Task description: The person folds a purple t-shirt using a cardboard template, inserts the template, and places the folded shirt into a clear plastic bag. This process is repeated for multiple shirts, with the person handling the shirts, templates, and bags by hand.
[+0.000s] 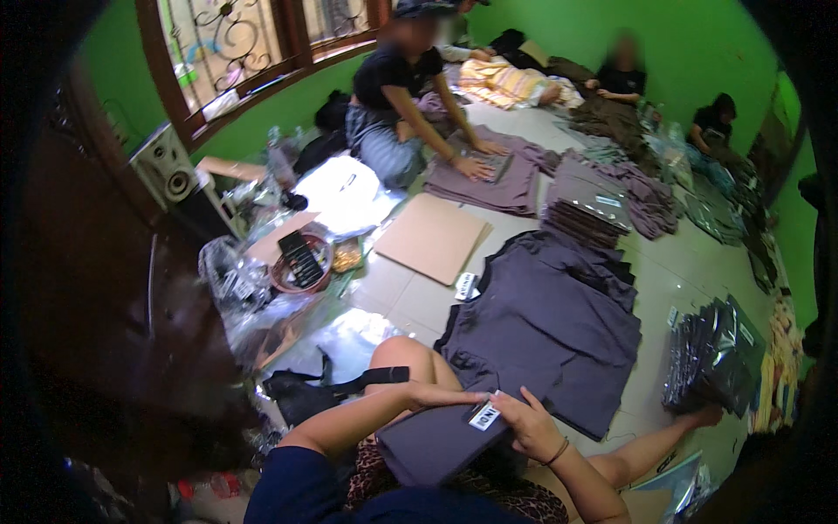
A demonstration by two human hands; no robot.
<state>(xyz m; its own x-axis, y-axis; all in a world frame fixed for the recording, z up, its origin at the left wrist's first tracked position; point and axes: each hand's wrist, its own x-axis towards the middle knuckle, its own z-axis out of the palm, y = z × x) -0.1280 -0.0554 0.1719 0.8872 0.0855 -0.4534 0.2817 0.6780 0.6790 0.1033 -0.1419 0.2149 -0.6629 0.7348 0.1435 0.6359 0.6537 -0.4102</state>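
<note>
A folded dark grey shirt (434,447) lies tilted over my lap, with a white label (483,416) at its upper right corner. My left hand (447,398) reaches along the shirt's far edge, its fingers straight and close together, the tips beside the label; its thumb is hidden. On the right corner, my right hand (528,425) grips the shirt, thumb near the label and forefinger raised. Just beyond my hands, a stack of dark grey shirts (550,327) is spread on the floor, a white tag (466,286) at its neck.
Brown cardboard sheets (432,236) lie beyond on the tiles. At left are a basket (301,275) holding a black calculator, clear plastic bags (236,284) and a speaker (166,175). Bagged garments (716,358) are piled at right. A co-worker (397,105) presses a folded garment; others sit farther back.
</note>
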